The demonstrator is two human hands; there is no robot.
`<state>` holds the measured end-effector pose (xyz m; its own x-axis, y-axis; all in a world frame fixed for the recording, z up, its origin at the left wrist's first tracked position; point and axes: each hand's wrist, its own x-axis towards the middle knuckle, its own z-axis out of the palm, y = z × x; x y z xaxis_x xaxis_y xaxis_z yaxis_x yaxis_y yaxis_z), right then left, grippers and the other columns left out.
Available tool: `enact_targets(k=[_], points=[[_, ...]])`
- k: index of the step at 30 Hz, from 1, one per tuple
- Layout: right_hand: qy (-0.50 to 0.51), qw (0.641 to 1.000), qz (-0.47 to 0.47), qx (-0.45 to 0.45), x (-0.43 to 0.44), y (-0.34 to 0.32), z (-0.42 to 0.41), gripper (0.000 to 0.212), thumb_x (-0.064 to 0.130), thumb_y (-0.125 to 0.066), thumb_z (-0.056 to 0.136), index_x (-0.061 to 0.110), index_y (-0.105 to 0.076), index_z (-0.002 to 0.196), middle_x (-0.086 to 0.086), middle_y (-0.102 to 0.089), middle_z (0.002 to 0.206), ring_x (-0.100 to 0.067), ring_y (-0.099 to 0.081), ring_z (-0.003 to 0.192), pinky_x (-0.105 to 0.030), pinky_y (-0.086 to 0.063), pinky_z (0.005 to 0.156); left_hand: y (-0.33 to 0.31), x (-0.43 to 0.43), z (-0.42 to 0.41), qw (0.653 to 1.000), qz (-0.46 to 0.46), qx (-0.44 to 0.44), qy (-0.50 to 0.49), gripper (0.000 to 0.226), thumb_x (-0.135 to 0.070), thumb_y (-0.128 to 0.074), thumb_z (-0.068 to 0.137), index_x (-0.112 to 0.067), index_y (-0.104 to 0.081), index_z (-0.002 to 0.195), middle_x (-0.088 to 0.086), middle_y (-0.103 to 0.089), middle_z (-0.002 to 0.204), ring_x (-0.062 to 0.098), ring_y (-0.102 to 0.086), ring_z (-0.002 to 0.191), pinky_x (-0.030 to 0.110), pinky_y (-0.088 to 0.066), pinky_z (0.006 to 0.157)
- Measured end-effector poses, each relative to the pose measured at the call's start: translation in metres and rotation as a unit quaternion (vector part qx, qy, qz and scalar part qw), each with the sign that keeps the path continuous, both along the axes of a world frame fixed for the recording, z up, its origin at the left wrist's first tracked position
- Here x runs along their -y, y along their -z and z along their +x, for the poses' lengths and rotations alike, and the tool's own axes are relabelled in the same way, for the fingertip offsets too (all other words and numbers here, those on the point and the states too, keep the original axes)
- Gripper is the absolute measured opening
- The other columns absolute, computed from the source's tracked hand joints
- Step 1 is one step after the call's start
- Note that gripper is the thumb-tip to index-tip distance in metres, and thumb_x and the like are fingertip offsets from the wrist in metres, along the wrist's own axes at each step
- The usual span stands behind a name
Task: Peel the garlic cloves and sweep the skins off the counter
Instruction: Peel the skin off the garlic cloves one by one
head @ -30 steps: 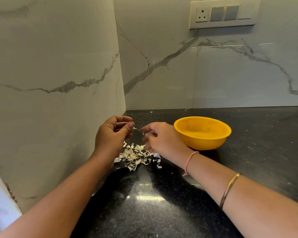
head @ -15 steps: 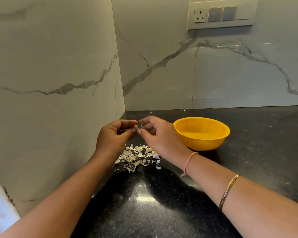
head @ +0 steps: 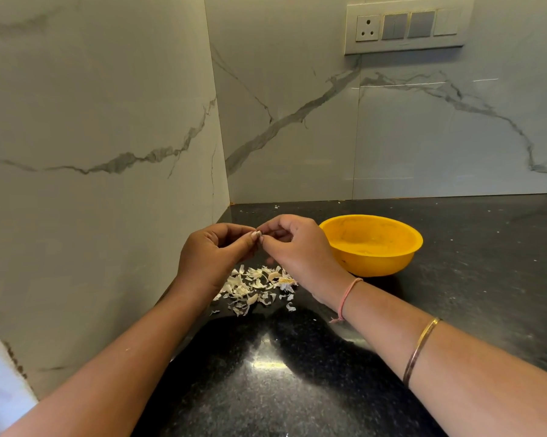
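Note:
My left hand (head: 213,253) and my right hand (head: 292,247) meet fingertip to fingertip above the black counter (head: 297,373). Both pinch a small garlic clove (head: 259,235), which is almost wholly hidden by the fingers. Below the hands lies a loose pile of pale garlic skins (head: 256,287) on the counter. A yellow bowl (head: 373,244) stands just right of my right hand; I cannot see what lies in it.
Marble walls close the corner on the left (head: 92,152) and at the back (head: 392,137). A socket and switch plate (head: 407,26) sits high on the back wall. A few skin flecks dot the counter near the back edge.
The hands, apart with a strip of skin stretched between them a second ago, have come together and risen slightly. The skin pile and bowl have not moved.

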<state>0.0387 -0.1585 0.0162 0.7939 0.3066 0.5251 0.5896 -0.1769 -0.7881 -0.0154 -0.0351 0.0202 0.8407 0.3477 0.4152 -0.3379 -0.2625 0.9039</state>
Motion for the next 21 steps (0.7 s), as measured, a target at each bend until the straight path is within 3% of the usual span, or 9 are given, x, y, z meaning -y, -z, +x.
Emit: enact_targets(k=[5,12,17,19,21], points=[[0.032,0.992,-0.075,0.096,0.001,0.0003,-0.0041,0.011,0.009,-0.061,0.086,0.009,-0.067,0.096,-0.005,-0.071,0.083,-0.01,-0.065,0.071,-0.018,-0.054,0.063,0.0016,-0.0019,-0.0001,0.997,0.07,-0.004,-0.036,0.014,-0.014,-0.07,0.081,-0.027,-0.071,0.076,-0.005,-0.073,0.07,0.01,-0.07,0.07,0.027,-0.057,0.072],[0.044,0.985,-0.091,0.142,0.0015,-0.0022,-0.0067,0.009,0.013,-0.063,0.087,0.007,-0.067,0.093,-0.005,-0.07,0.084,-0.008,-0.062,0.07,-0.015,-0.052,0.062,0.0003,-0.0022,-0.0039,0.983,0.167,-0.001,-0.075,0.02,-0.018,-0.068,0.083,-0.036,-0.067,0.075,-0.014,-0.07,0.071,0.008,-0.069,0.072,0.029,-0.057,0.072],[0.027,0.984,-0.103,0.142,0.0021,-0.0031,-0.008,0.009,0.012,-0.064,0.086,0.006,-0.069,0.091,-0.004,-0.071,0.084,-0.001,-0.056,0.063,-0.006,-0.046,0.057,-0.0004,-0.0028,-0.0032,0.978,0.189,-0.012,-0.085,0.017,-0.017,-0.068,0.083,-0.032,-0.069,0.076,-0.007,-0.071,0.071,0.014,-0.069,0.072,0.032,-0.056,0.071],[0.025,0.982,-0.113,0.148,0.0018,-0.0023,-0.0083,0.008,0.012,-0.064,0.086,0.007,-0.069,0.09,-0.006,-0.071,0.083,-0.004,-0.059,0.065,-0.009,-0.047,0.058,0.0005,-0.0036,-0.0025,0.977,0.192,-0.02,-0.089,0.012,-0.016,-0.068,0.083,-0.027,-0.072,0.078,-0.005,-0.071,0.071,0.014,-0.069,0.071,0.029,-0.054,0.068],[0.03,0.98,-0.121,0.156,0.0013,-0.0012,-0.0082,0.008,0.012,-0.064,0.086,0.007,-0.069,0.09,-0.008,-0.071,0.084,-0.013,-0.064,0.071,-0.021,-0.053,0.062,0.0016,-0.0042,-0.0021,0.976,0.194,-0.027,-0.093,0.009,-0.016,-0.068,0.082,-0.023,-0.074,0.081,-0.006,-0.071,0.071,0.013,-0.068,0.071,0.027,-0.053,0.067]])
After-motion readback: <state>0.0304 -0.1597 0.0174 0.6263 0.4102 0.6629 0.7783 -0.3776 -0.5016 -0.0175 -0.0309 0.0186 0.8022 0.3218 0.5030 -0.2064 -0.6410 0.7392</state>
